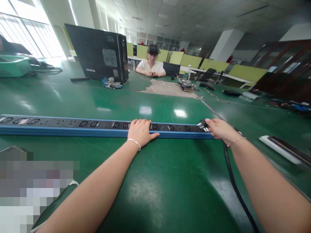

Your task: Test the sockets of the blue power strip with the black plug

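Holding a black plug between the thumb and the bent fingers, the right grip is closing firmly around it, and the metal prongs are pointing toward the left. The plug is hovering at the right end of a long blue and black power strip; whether it is touching the strip, I cannot tell. A thick black cable is appearing beneath the right wrist and is running down toward the near edge of the view. The left grip is resting palm down across the strip, near its middle, with the fingers lying together over the sockets and the thumb spreading to the right, so this grip is being open and is not enclosing anything. The strip is lying lengthwise across the green worktop, and it is reaching the left border of the view. To the right, a white and black object is lying apart. Farther back, a black computer case is standing, with gloves lying just beside it. A plastic bottle is standing near a brown sheet, and behind this sheet another person is sitting.
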### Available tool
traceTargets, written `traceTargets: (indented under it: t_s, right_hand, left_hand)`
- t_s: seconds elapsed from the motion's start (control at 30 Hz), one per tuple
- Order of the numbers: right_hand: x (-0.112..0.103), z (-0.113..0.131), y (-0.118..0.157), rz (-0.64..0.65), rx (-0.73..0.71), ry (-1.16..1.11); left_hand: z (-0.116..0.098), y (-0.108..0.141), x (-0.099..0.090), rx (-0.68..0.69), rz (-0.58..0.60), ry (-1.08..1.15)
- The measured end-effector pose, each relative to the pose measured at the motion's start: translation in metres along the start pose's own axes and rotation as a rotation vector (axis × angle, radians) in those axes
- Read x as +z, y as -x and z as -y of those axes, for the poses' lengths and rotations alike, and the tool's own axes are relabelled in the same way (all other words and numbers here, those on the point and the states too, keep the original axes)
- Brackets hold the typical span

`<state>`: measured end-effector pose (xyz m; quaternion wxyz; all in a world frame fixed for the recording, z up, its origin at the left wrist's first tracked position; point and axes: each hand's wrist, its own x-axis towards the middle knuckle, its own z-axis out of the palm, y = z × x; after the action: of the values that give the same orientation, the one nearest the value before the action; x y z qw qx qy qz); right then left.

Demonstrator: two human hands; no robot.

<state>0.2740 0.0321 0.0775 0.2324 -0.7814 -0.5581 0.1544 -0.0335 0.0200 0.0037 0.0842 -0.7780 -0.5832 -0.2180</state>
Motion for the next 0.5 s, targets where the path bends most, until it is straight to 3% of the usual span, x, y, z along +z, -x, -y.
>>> traceTargets:
  t_s: [0.17, 0.5]
  right_hand:
    - [0.010, -0.002, -0.013, 0.016, -0.031, 0.379]
    - [0.020, 0.012, -0.007, -0.010, -0.055, 0.562]
  left_hand:
    - [0.000, 0.000, 0.000, 0.000, 0.001, -0.002]
    - [0.000, -0.001, -0.001, -0.007, 0.020, 0.013]
